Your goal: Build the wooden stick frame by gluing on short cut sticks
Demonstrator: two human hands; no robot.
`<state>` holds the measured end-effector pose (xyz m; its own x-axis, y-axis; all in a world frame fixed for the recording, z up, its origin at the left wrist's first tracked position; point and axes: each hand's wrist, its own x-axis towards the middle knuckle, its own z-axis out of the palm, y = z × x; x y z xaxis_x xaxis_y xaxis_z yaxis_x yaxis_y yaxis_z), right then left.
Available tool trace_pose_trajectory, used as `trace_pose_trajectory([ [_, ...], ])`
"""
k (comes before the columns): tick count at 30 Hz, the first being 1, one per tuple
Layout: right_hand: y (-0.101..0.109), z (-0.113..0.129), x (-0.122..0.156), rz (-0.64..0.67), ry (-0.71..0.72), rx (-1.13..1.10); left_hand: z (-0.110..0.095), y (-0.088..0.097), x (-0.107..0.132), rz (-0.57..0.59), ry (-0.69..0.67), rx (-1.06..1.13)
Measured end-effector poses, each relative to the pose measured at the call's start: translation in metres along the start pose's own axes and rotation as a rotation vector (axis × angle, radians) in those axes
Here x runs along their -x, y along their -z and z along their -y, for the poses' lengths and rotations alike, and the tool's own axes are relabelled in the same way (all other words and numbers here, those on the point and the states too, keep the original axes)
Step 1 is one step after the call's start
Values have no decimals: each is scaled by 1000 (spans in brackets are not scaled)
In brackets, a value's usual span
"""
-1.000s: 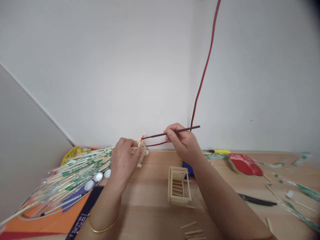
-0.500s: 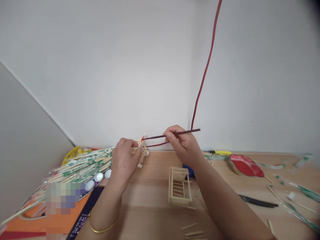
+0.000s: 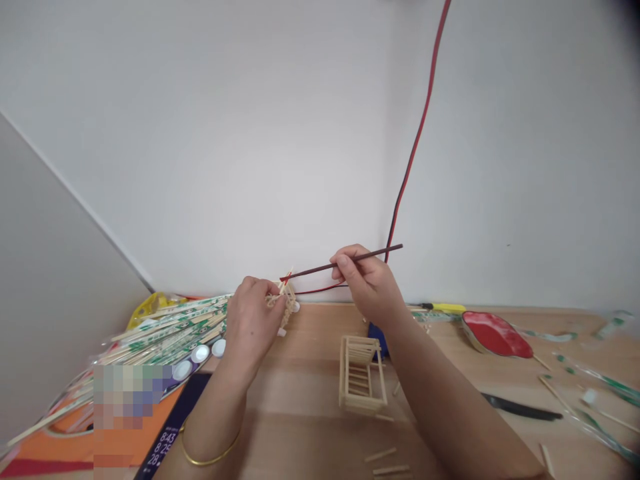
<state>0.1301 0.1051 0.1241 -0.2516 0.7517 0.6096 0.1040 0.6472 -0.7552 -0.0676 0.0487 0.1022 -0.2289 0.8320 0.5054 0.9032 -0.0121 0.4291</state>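
a white wall backs a wooden table. in the head view, the right hand pinches a dark brush, now tilted a little steeper than a second ago, its red tip touching the small stick model gripped in the left hand. the painting seems ongoing. fingers hide most of the model; a finished stick frame sits near.

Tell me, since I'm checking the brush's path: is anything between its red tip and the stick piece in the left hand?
Nothing visible. The brush, held by the right hand, has its tip right at the stick piece in the left hand.
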Motion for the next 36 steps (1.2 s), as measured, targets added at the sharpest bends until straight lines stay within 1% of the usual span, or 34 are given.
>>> trace_pose_trajectory([
  [8, 2, 0, 0, -14, -21, 38, 0, 1, 2, 2, 3, 9],
  [12, 1, -2, 0, 6, -12, 25, -1, 0, 0, 4, 13, 0],
  [19, 2, -1, -5, -29, -3, 66, -2, 1, 1, 19, 30, -7],
  [24, 1, -1, -10, 1, 10, 74, -1, 0, 0, 16, 19, -2],
  [36, -1, -4, -14, -33, 12, 84, -1, 1, -1, 5, 1, 1],
])
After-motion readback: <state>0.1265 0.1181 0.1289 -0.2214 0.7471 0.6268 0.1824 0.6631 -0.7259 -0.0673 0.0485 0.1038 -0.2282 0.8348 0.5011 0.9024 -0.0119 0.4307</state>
